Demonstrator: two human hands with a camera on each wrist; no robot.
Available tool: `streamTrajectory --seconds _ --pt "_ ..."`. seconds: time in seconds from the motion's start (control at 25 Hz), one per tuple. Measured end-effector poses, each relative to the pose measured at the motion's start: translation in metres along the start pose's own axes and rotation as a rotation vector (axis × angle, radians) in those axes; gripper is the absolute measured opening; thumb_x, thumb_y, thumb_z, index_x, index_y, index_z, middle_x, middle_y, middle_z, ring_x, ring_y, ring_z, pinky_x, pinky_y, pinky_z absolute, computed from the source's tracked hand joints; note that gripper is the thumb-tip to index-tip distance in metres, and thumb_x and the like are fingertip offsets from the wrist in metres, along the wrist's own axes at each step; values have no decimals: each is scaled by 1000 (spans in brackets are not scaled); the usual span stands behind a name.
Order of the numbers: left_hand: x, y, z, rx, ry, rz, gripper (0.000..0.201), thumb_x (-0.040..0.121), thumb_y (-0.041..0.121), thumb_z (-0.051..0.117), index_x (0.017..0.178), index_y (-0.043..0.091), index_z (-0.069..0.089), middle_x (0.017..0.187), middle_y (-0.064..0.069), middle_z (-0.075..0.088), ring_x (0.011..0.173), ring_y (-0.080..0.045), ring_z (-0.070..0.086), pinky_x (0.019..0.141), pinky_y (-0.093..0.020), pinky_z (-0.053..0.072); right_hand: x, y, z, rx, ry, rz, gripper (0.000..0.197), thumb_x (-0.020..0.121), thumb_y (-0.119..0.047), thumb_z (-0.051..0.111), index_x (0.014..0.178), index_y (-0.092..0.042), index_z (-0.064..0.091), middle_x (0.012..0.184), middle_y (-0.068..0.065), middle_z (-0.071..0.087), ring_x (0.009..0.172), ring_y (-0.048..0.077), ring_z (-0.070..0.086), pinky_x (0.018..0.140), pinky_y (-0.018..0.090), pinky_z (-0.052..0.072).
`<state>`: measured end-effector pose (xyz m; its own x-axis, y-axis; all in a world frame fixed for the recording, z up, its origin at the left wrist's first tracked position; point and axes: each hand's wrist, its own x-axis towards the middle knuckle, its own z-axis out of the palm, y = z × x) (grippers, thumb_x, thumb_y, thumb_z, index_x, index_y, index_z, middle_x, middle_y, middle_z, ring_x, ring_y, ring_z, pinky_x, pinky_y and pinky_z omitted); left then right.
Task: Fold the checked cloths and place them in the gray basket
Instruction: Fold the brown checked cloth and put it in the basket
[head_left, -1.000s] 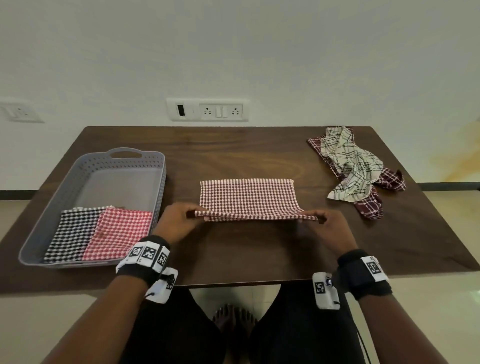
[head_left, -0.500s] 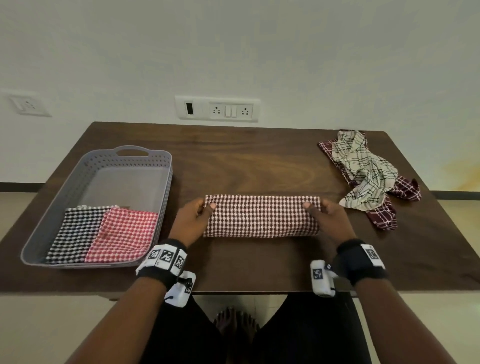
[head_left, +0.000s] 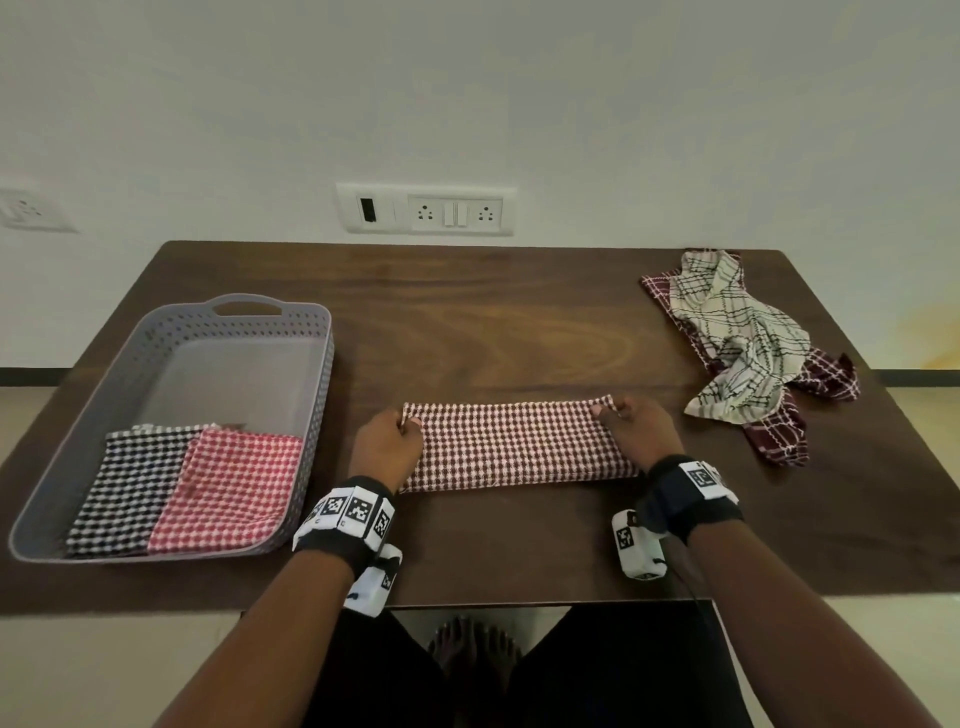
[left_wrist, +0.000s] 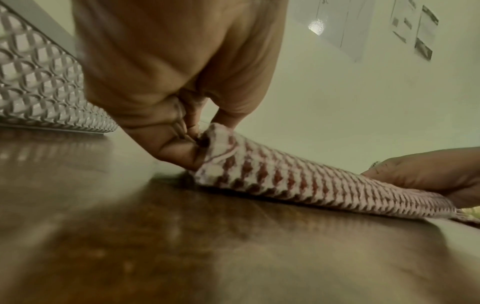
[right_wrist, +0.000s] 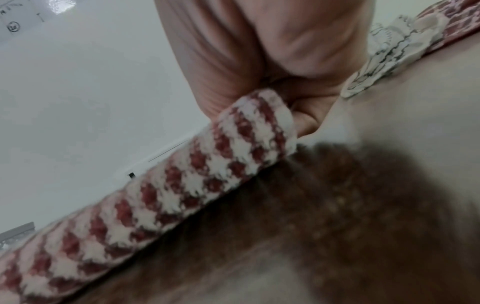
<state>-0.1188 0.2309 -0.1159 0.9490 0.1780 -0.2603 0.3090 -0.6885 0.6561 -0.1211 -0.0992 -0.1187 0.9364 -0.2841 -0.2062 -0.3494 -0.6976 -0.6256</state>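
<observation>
A maroon-and-white checked cloth (head_left: 511, 447) lies folded into a long strip on the wooden table (head_left: 498, 322), in front of me. My left hand (head_left: 402, 423) pinches its far left corner (left_wrist: 211, 144). My right hand (head_left: 615, 413) pinches the far right corner (right_wrist: 257, 115). Both corners sit at the strip's far edge. The gray basket (head_left: 322, 374) stands at the left. Inside it lie a folded black checked cloth (head_left: 130, 478) and a folded red checked cloth (head_left: 234, 483), side by side at its near end.
A heap of unfolded cloths lies at the table's right back: a cream one with black lines (head_left: 737, 338) over a dark maroon one (head_left: 779, 436). A socket panel (head_left: 426, 210) is on the wall behind. The basket's far half holds nothing.
Both hands carried the cloth's near edge away from me and laid it over the far edge, halving it into a narrow strip. The hands now hold the far corners.
</observation>
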Motion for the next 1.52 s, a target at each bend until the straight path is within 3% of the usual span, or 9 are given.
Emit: streamTrajectory --seconds 0.28,0.56,0.68,0.8,0.88,1.04,1.16,1.32,1.52 --pt "2 1 -6 24 11 -41 24 94 25 54 99 6 67 99 -12 68 84 -23 55 76 -28 39 -3 -10 -2 -66 61 46 33 92 -45 63 85 -14 69 82 5 65 91 29 65 74 29 40" --pt "1 6 -9 131 81 -30 28 93 30 57 107 6 58 113 -16 62 96 -34 61 82 -38 49 -5 -13 -6 -48 104 84 40 87 -51 65 77 -13 66 79 5 69 83 26 66 71 31 46" --pt "-7 11 -8 146 253 246 27 91 31 62 111 16 52 117 -7 48 97 -23 56 81 -38 49 -11 -13 -4 -149 -16 70 57 78 -66 65 69 -11 63 73 7 69 75 23 65 71 34 50" --pt "-15 24 8 153 -86 561 9 92 28 62 99 23 60 96 5 57 83 -11 55 76 -30 47 -14 -13 3 -329 -106 76 77 61 -82 61 102 -17 70 108 7 72 102 28 64 95 44 50" --pt "-20 30 22 241 -343 564 13 90 28 65 102 22 61 87 6 59 79 -12 55 70 -27 42 -15 -21 1 -274 -133 105 74 68 -70 70 115 -13 67 119 9 69 110 30 62 98 43 49" --pt "-21 31 28 204 -322 443 13 85 27 71 95 23 63 81 6 61 79 -15 60 65 -25 40 -23 -35 -7 57 -81 98 23 83 -26 75 95 -10 65 105 10 71 87 18 63 69 30 49" --pt "-16 42 22 216 -352 265 32 90 48 62 82 18 69 73 5 69 77 -17 67 77 -26 51 -34 -61 -22 290 16 -50 29 84 -17 75 105 -18 55 103 -4 66 90 8 63 63 21 45" --pt "-6 78 11 -520 -652 -298 103 83 84 18 107 -5 64 94 -24 73 81 -31 72 75 -39 60 -56 -115 -53 434 -7 -419 53 78 -15 82 123 -22 56 107 -10 70 93 0 69 70 20 59" --pt "16 131 -16 -1432 -850 -239 92 90 73 34 139 -4 47 133 -32 56 116 -41 60 103 -52 45 -82 -133 -69 179 51 -792 52 76 -10 83 124 -18 65 112 -15 70 95 -11 66 80 8 51"
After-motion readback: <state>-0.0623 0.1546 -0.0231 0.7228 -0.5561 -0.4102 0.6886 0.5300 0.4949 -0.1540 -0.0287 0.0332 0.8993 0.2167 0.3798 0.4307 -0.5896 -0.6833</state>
